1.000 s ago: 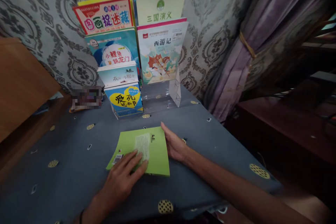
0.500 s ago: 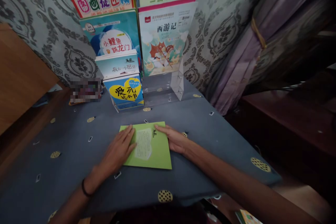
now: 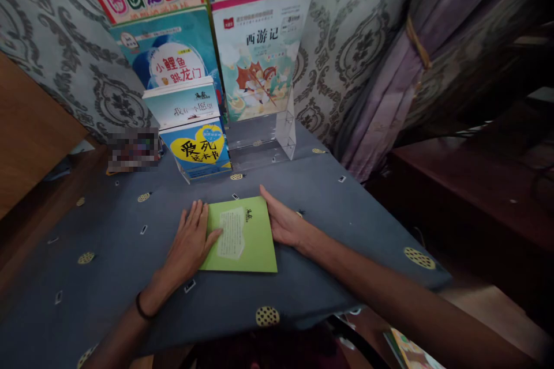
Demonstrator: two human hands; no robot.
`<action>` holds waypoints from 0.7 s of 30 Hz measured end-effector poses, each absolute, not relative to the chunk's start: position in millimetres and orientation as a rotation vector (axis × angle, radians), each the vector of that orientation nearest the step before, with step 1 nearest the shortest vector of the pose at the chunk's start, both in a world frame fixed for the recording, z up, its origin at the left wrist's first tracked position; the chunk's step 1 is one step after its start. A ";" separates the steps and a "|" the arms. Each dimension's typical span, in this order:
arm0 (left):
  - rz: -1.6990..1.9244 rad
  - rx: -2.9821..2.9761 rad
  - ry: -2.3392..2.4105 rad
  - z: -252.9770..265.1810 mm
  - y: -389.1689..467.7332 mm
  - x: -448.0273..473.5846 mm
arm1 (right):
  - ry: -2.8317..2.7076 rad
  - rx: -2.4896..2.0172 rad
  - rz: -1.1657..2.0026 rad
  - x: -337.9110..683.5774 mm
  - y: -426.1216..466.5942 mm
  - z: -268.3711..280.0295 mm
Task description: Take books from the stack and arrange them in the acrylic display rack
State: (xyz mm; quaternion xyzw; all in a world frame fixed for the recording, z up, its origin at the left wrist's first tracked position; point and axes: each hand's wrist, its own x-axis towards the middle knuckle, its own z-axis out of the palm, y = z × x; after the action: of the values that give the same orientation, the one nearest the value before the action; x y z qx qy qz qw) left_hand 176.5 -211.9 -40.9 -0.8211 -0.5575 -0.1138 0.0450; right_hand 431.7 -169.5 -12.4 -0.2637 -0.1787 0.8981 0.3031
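A thin green book (image 3: 255, 242) lies on the cloth-covered table, with a pale text panel on its upward face. My left hand (image 3: 189, 242) rests flat over its left edge, fingers stretched out and the thumb lying on the cover. At the right edge, my right hand (image 3: 286, 223) holds the book from the side. Its thumb points up along the top right corner, and its other fingers are hidden at or beneath the edge.
Behind the book stands a clear acrylic rack (image 3: 285, 135) with several picture books, a blue one with a yellow heart (image 3: 201, 150) lowest at left. A blurred-out item (image 3: 133, 150) lies back left. A purple curtain (image 3: 385, 92) hangs at right. Books (image 3: 411, 349) lie below the table's front edge.
My left hand has shifted left, its fingers now mostly off the cover. My right thumb has moved off the cover to the corner. The view has shifted slightly.
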 end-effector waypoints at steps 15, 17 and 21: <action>-0.359 -2.895 -1.222 -15.4 -203.9 256.4 | -0.476 -0.599 2.376 428.6 -169.8 -9.9; -0.356 -2.916 -1.157 -13.3 -202.4 263.3 | -0.464 -0.588 2.373 428.5 -170.4 -9.1; -0.328 -2.952 -1.080 -8.6 -202.8 268.4 | -0.434 -0.575 2.410 430.2 -171.5 -4.6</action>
State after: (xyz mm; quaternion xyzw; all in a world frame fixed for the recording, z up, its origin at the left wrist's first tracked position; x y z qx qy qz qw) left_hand 268.4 -202.8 -8.6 -0.9340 -0.3416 -0.1038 -0.0096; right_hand 430.2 -171.5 -4.6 -0.2175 -0.1643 0.9115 0.3081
